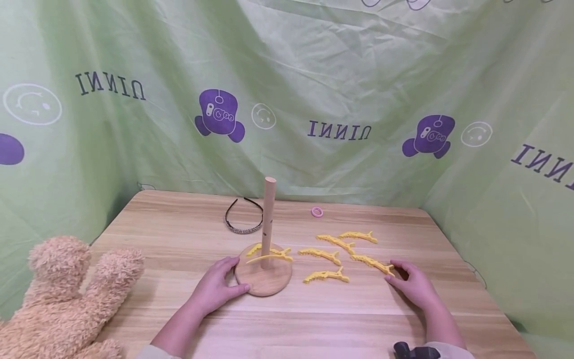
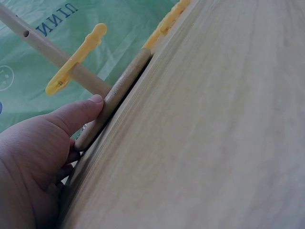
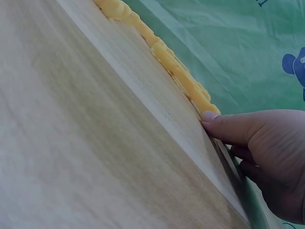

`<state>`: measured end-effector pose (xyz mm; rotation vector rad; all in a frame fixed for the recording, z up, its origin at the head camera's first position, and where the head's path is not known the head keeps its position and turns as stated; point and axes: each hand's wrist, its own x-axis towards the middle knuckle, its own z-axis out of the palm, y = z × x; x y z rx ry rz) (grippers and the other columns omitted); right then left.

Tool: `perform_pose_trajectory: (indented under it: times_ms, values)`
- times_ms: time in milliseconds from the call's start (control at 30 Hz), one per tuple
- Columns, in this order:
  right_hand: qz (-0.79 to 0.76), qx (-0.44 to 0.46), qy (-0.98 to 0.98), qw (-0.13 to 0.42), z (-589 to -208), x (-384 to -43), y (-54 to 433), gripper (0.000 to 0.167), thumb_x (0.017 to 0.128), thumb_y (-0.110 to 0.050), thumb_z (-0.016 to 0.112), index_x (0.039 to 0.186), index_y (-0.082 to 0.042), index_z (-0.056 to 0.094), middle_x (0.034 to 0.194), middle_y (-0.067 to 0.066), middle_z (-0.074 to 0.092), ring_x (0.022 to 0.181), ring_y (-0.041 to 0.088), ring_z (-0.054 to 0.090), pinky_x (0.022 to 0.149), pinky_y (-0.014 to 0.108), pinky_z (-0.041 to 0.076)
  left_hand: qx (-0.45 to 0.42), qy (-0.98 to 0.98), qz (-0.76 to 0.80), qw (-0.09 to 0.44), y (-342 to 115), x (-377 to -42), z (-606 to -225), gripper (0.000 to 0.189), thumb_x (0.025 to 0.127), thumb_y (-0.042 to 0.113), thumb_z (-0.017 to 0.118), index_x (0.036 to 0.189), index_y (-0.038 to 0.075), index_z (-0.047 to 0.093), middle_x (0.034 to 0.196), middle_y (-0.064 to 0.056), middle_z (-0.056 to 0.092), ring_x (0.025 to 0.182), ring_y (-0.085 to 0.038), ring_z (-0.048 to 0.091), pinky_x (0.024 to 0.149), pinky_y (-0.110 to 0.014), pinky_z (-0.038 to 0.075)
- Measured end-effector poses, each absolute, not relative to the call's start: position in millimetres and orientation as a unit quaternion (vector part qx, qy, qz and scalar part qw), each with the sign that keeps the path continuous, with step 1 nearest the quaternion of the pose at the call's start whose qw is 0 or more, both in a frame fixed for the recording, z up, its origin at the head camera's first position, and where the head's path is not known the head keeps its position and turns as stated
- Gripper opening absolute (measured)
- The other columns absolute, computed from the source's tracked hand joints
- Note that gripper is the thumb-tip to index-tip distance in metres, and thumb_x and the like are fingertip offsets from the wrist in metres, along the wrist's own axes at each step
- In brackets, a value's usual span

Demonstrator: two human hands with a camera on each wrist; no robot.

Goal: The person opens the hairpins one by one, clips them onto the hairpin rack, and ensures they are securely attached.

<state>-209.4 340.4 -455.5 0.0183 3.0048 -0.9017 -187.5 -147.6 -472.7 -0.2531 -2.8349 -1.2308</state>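
A round-based wooden stand with an upright post stands on the table. My left hand grips its base at the left rim, thumb on top. One yellow hair clip sits low on the post, its two arms either side of it; the left wrist view shows this clip slanting across the post. My right hand pinches the near end of another yellow hair clip lying on the table. In the right wrist view the thumb touches that clip; the other fingertips are partly hidden.
Several more yellow hair clips lie between the stand and my right hand. Behind are a black headband and a pink ring. A plush toy is at the left. Green printed cloth encloses the table.
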Motion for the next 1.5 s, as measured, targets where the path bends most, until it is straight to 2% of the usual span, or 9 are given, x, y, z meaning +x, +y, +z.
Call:
perform_pose_trajectory:
  times_ms: [167, 400, 533, 600, 667, 833, 933, 1233, 1500]
  values:
    - [-0.292, 0.005, 0.956, -0.004, -456.8, -208.8, 340.4, 0.061, 0.090, -0.029, 0.069, 0.135, 0.007, 0.050, 0.139, 0.035, 0.047, 0.130, 0.053, 0.041, 0.108, 0.065, 0.033, -0.082, -0.915, -0.395, 0.019, -147.9, -187.4, -472.7, 0.084, 0.074, 0.041, 0.083, 0.138, -0.004, 0.051, 0.144, -0.028, 0.047, 0.137, -0.046, 0.040, 0.115, -0.061, 0.031]
    - [-0.350, 0.023, 0.937, 0.008, -451.7, -207.2, 340.3, 0.064, 0.093, -0.035, 0.067, 0.138, 0.005, 0.047, 0.138, 0.032, 0.050, 0.128, 0.049, 0.047, 0.109, 0.062, 0.036, -0.082, -0.913, -0.399, 0.019, -147.6, -187.9, -473.0, 0.084, 0.074, 0.041, 0.084, 0.138, -0.004, 0.051, 0.144, -0.028, 0.047, 0.137, -0.046, 0.040, 0.115, -0.061, 0.031]
    - [-0.385, 0.023, 0.923, 0.002, -444.5, -206.3, 332.1, 0.060, 0.094, -0.033, 0.065, 0.137, 0.005, 0.048, 0.136, 0.030, 0.054, 0.126, 0.043, 0.053, 0.108, 0.049, 0.044, -0.083, -0.912, -0.400, 0.021, -147.7, -188.3, -473.4, 0.083, 0.074, 0.039, 0.084, 0.137, -0.004, 0.052, 0.144, -0.028, 0.047, 0.137, -0.046, 0.041, 0.115, -0.060, 0.032]
    - [-0.392, 0.024, 0.919, -0.004, -441.0, -206.6, 325.5, 0.057, 0.095, -0.031, 0.065, 0.136, 0.005, 0.050, 0.133, 0.027, 0.057, 0.124, 0.040, 0.055, 0.103, 0.036, 0.050, -0.083, -0.912, -0.402, 0.022, -147.7, -188.5, -473.3, 0.083, 0.074, 0.039, 0.084, 0.137, -0.004, 0.052, 0.144, -0.028, 0.048, 0.137, -0.046, 0.041, 0.115, -0.060, 0.032]
    - [-0.393, 0.024, 0.919, -0.012, -437.4, -207.2, 317.6, 0.054, 0.095, -0.030, 0.065, 0.135, 0.004, 0.052, 0.131, 0.025, 0.060, 0.124, 0.037, 0.056, 0.101, 0.031, 0.051, -0.083, -0.912, -0.402, 0.021, -148.0, -188.4, -473.3, 0.083, 0.074, 0.040, 0.084, 0.137, -0.004, 0.052, 0.144, -0.028, 0.047, 0.137, -0.046, 0.041, 0.115, -0.060, 0.032]
    - [-0.405, 0.013, 0.914, -0.029, -430.3, -211.4, 296.1, 0.050, 0.094, -0.028, 0.067, 0.130, 0.005, 0.057, 0.124, 0.024, 0.064, 0.126, 0.039, 0.055, 0.109, 0.048, 0.045, -0.080, -0.913, -0.399, 0.018, -148.6, -187.5, -473.1, 0.084, 0.074, 0.041, 0.083, 0.138, -0.003, 0.051, 0.145, -0.028, 0.047, 0.137, -0.046, 0.040, 0.115, -0.061, 0.031]
    - [-0.415, 0.007, 0.909, -0.035, -425.9, -214.6, 281.3, 0.046, 0.093, -0.026, 0.068, 0.127, 0.004, 0.059, 0.121, 0.023, 0.064, 0.124, 0.039, 0.055, 0.109, 0.054, 0.043, -0.080, -0.913, -0.400, 0.018, -148.5, -187.2, -473.0, 0.084, 0.074, 0.041, 0.083, 0.138, -0.003, 0.051, 0.145, -0.027, 0.047, 0.137, -0.046, 0.040, 0.115, -0.061, 0.031]
    - [-0.438, -0.060, 0.893, -0.080, -414.0, -222.5, 225.0, 0.026, 0.088, -0.014, 0.072, 0.109, 0.000, 0.069, 0.104, 0.015, 0.071, 0.107, 0.031, 0.064, 0.102, 0.053, 0.049, -0.082, -0.912, -0.403, 0.021, -148.1, -187.4, -474.6, 0.083, 0.074, 0.040, 0.084, 0.137, -0.003, 0.052, 0.144, -0.027, 0.048, 0.136, -0.046, 0.041, 0.114, -0.060, 0.032]
    - [-0.441, -0.127, 0.884, -0.086, -410.0, -229.7, 176.5, 0.017, 0.085, -0.011, 0.075, 0.100, -0.004, 0.073, 0.093, 0.006, 0.072, 0.097, 0.023, 0.065, 0.094, 0.049, 0.053, -0.081, -0.913, -0.398, 0.022, -147.9, -188.0, -475.7, 0.083, 0.073, 0.040, 0.084, 0.137, -0.002, 0.052, 0.144, -0.027, 0.047, 0.136, -0.045, 0.042, 0.114, -0.060, 0.033]
